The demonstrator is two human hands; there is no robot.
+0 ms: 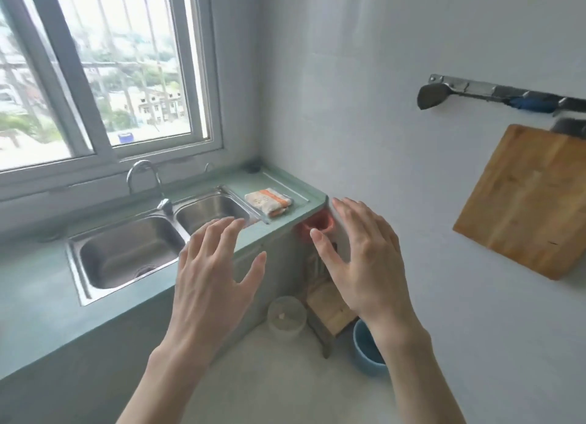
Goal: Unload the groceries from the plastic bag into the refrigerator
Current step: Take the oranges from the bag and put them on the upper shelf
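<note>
Neither a plastic bag nor a refrigerator shows in the head view. My left hand [212, 277] is raised in front of me with its fingers spread and nothing in it, over the front edge of the green counter [38, 315]. My right hand [364, 262] is raised beside it, palm turned inward, fingers apart and empty, in front of the white tiled wall.
A steel double sink [126, 249] with a tap [144, 177] sits in the counter under a window. A folded cloth [269, 201] lies right of the sink. A wooden cutting board [526, 198] hangs on the right wall. On the floor stand a blue bowl [364, 350], a clear container [286, 317] and a wooden rack [329, 309].
</note>
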